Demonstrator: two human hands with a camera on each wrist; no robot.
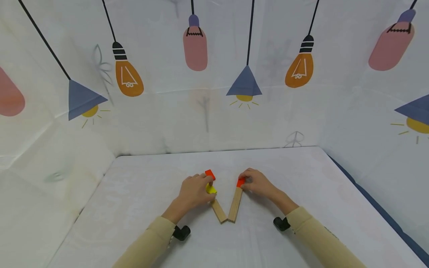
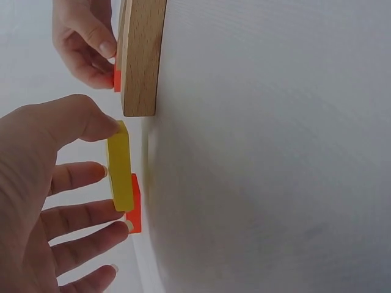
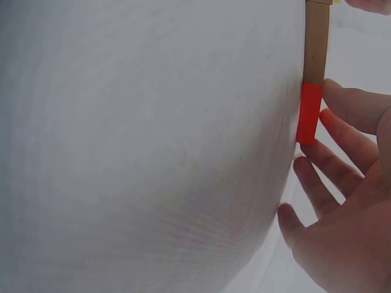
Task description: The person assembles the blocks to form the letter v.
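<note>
My left hand (image 1: pixel 195 190) pinches a yellow block (image 2: pixel 121 168) by its two ends, thumb on one and a finger on the other. Just beyond its fingertips a red block (image 1: pixel 210 174) lies on the table. Near the thumb is the upper end of a wooden strip (image 1: pixel 219 212). It meets a second wooden strip (image 1: pixel 235 204) at the bottom, forming a V. My right hand (image 1: pixel 258 183) holds another red block (image 3: pixel 310 113) between thumb and fingers, flush against the top end of the second strip. My fingers partly cover both blocks in the head view.
The white-covered table (image 1: pixel 151 167) stretches to a back edge along a white cloth (image 1: pixel 161 126) printed with hanging lamps. A dark blue strip (image 1: pixel 368 201) runs beside the table's right edge. A black wrist camera (image 1: pixel 182 233) sits at the left cuff, another (image 1: pixel 281 223) at the right.
</note>
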